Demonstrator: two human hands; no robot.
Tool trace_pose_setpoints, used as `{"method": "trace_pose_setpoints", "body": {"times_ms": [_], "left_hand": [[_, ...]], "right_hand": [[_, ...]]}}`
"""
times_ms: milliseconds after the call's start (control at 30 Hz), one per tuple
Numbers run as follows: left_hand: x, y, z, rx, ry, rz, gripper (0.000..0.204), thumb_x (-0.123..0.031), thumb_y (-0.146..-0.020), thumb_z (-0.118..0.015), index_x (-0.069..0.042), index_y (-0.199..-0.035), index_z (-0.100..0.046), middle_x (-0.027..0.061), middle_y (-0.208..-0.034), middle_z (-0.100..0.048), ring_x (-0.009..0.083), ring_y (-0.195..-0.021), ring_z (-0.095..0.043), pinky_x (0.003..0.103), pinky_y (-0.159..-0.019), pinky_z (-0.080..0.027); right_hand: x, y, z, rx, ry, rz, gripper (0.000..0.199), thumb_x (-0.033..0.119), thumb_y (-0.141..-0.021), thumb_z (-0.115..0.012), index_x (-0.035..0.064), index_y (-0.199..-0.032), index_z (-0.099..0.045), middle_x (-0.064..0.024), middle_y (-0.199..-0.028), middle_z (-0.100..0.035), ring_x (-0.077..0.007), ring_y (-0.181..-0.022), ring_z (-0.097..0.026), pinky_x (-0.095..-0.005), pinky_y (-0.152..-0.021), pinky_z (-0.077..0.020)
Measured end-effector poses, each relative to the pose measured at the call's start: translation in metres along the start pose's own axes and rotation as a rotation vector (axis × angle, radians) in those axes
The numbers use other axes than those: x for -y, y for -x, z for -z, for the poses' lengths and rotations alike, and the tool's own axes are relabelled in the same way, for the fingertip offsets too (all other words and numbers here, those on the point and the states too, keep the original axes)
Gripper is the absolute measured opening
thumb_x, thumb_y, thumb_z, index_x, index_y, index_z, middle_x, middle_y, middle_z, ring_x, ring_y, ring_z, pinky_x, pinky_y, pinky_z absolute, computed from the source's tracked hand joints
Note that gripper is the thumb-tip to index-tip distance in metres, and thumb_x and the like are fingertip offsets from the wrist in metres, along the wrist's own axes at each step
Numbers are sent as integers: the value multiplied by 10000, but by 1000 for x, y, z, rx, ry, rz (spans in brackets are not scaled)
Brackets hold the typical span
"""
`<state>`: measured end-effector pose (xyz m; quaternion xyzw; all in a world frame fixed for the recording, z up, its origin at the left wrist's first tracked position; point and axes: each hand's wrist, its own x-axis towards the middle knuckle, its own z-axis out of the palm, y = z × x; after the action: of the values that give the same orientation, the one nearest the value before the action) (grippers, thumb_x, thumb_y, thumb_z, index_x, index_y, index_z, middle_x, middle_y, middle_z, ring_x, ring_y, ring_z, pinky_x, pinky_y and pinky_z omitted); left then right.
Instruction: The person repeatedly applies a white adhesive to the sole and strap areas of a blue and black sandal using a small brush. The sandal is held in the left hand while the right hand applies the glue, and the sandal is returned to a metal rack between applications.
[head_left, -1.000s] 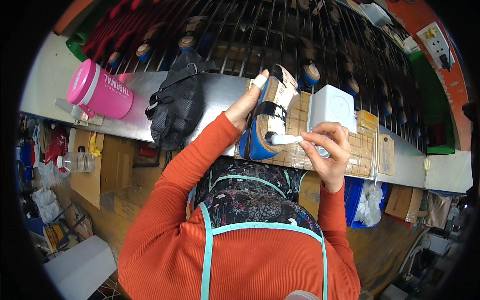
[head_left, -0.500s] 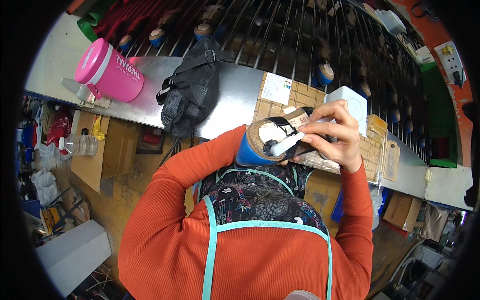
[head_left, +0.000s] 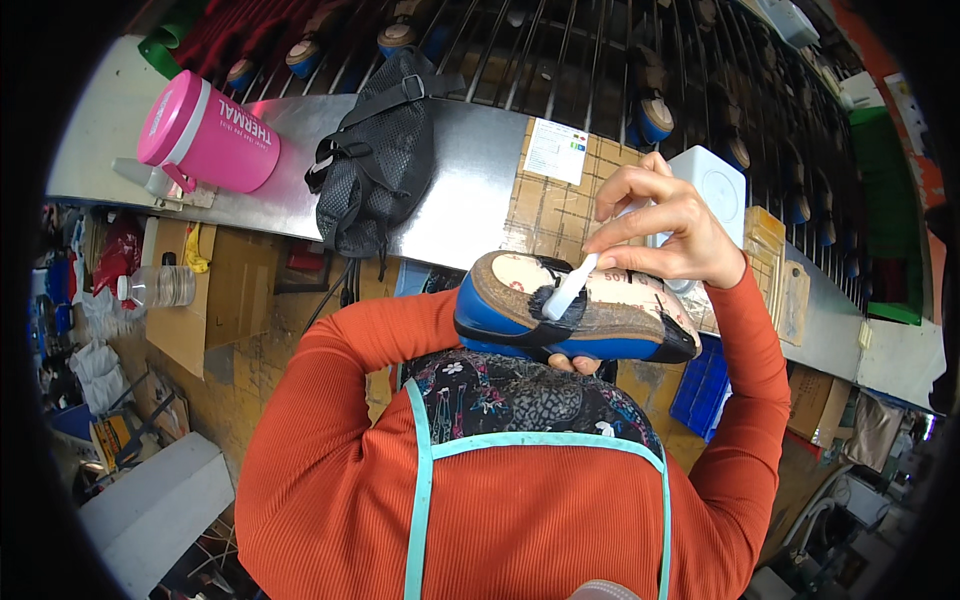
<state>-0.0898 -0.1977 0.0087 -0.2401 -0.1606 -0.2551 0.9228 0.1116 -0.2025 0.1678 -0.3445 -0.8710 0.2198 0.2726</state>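
A shoe upper pulled over a blue shoe last (head_left: 500,325) lies bottom-up in front of my body. Its pale, printed sole face (head_left: 625,288) points upward, ringed by a brown edge, with black strap pieces across the middle and at the toe. My left hand (head_left: 573,364) holds it from beneath; only a few curled fingertips show. Between the thumb and fingers of my right hand (head_left: 665,225) is a slim white tool (head_left: 568,292), wider toward its lower end. That end touches a black patch on the shoe's near side. I cannot make out its exact kind.
A metal-topped bench (head_left: 465,190) crosses ahead, bearing a pink thermal jug (head_left: 222,135), a black mesh bag (head_left: 375,165), a brown gridded board (head_left: 535,205) and a white box-shaped device (head_left: 708,185). Beyond is a rack of metal bars (head_left: 560,65) with several shoes.
The shoe has levelled out and turned, so its whole length and toe show. My right hand has lifted off its surface slightly, with the white tool now more upright.
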Motion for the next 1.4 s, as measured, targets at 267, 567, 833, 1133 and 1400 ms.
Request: {"method": "trace_pose_setpoints", "body": {"times_ms": [267, 567, 833, 1133, 1400], "left_hand": [[-38, -16, -53, -260, -502, -527, 730, -602, -943, -404, -47, -1416, -372, 237, -1261, -530, 350, -1027, -634, 425, -757, -599], [-66, -11, -106, -529, -1351, -1129, 889, -723, -909, -303, -5, -1430, -360, 181, -1371, -499, 245, -1198, -556, 359, -1012, -468], [-63, -19, -111, -602, -1526, -1002, 1089, -804, -740, -533, 38, -1409, -365, 210, -1358, -493, 280, -1219, -535, 407, -1043, -437], [-108, 9, -100, -571, -1247, -1048, 873, -707, -890, -406, -15, -1421, -372, 163, -1328, -533, 271, -1165, -571, 386, -987, -481], [-186, 39, -96, -551, -658, -1121, 867, -801, -768, -465, -56, -1207, -537, 225, -1108, -597, 346, -979, -593, 533, -814, -466]], "right_hand": [[27, 28, 7, -389, 542, -297, 145, 234, -714, -790, 149, -828, -764, 9, -842, -620, -122, -730, -540, -306, -725, -303], [67, 35, -84, -695, 576, -321, 249, 186, -673, -821, 193, -912, -751, 12, -849, -598, -108, -662, -496, -325, -713, -243], [9, 17, -12, -957, 734, -517, 133, 199, -744, -772, 141, -861, -745, -1, -892, -604, -119, -670, -487, -325, -732, -265], [0, 0, -50, -942, 784, -548, 163, 187, -768, -768, 146, -926, -759, -23, -880, -611, -116, -705, -563, -345, -721, -318], [-9, 38, -17, -1157, -46, -643, 132, 122, -871, -687, 11, -928, -728, -40, -809, -569, -121, -763, -520, -255, -661, -418]]}}
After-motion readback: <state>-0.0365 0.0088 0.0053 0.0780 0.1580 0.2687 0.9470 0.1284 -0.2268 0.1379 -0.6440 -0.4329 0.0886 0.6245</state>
